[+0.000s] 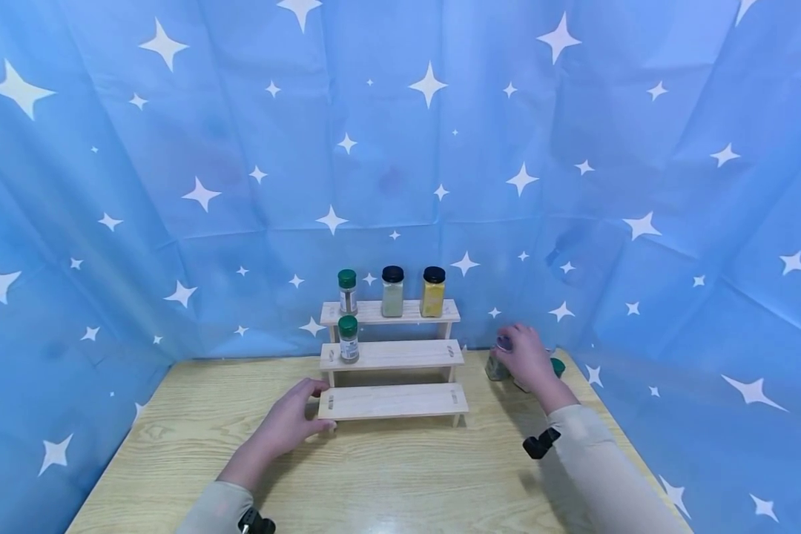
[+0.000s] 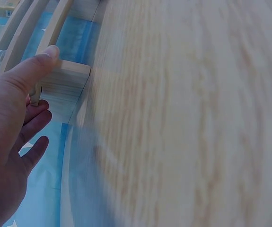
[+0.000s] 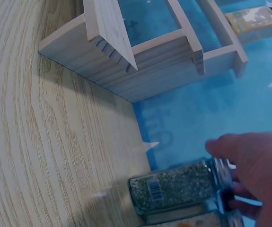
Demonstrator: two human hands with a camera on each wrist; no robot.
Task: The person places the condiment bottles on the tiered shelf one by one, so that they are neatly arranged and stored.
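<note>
A three-step wooden spice rack stands on the table. My left hand holds the left end of its lowest step, with the thumb at the front edge and the fingers behind. At the right, my right hand grips a glass spice jar of greenish flakes by its top; the hand hides most of the lid. On the top step are a green-capped jar, a black-capped jar of pale green powder and a black-capped yellow jar. Another green-capped jar sits at the middle step's left.
Close beside the gripped jar stands another jar, partly cut off in the right wrist view. A green cap shows behind my right wrist. A blue star-patterned cloth hangs behind and around the wooden table.
</note>
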